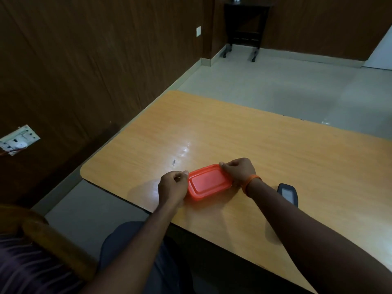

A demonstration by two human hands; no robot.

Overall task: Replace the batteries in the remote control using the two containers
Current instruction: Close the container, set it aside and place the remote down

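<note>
A red rectangular container with its lid on lies on the wooden table near the front edge. My left hand grips its left end, fingers curled at the rim. At the far right corner of the lid my right hand pinches the edge; an orange band sits on that wrist. A dark remote control with a grey face lies on the table just right of my right forearm, partly hidden by it. Only one container shows.
The table's rounded left corner and front edge are close to my hands. A wooden chair arm is at lower left. A wall socket sits on the dark panelled wall. A dark side table stands far back.
</note>
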